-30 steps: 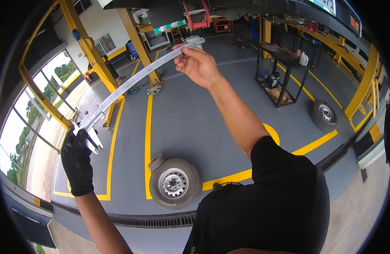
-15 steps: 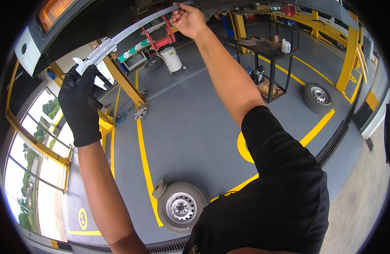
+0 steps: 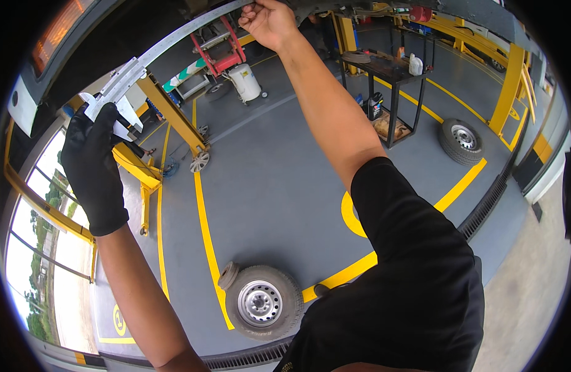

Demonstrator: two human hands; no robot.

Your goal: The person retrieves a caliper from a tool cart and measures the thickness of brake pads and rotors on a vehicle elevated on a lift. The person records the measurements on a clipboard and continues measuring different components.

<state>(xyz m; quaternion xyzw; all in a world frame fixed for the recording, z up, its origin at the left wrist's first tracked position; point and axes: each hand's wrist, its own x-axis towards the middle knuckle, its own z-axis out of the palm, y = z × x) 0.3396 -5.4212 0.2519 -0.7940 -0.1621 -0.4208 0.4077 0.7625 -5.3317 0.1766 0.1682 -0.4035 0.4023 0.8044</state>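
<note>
A long silver vernier caliper (image 3: 128, 74) slants across the upper left, beneath the dark underside of a raised vehicle (image 3: 133, 31). My left hand (image 3: 94, 166), in a black glove, grips it at the jaw end, thumb against the sliding head. The jaws point downward beside the glove. My bare right hand (image 3: 270, 26) is raised at the top, with its fingers curled around the far end of the beam. That end runs to the picture's top edge, so its tip is hidden.
A wheel (image 3: 261, 304) lies on the floor below, between my arms; another wheel (image 3: 462, 141) is at the right. A black metal workbench (image 3: 391, 71), a white drum (image 3: 245, 84) and a yellow lift post (image 3: 168, 111) stand farther off.
My left hand and the caliper's jaw end have shifted left and slightly down. My right hand has moved a little left and up, still holding the beam.
</note>
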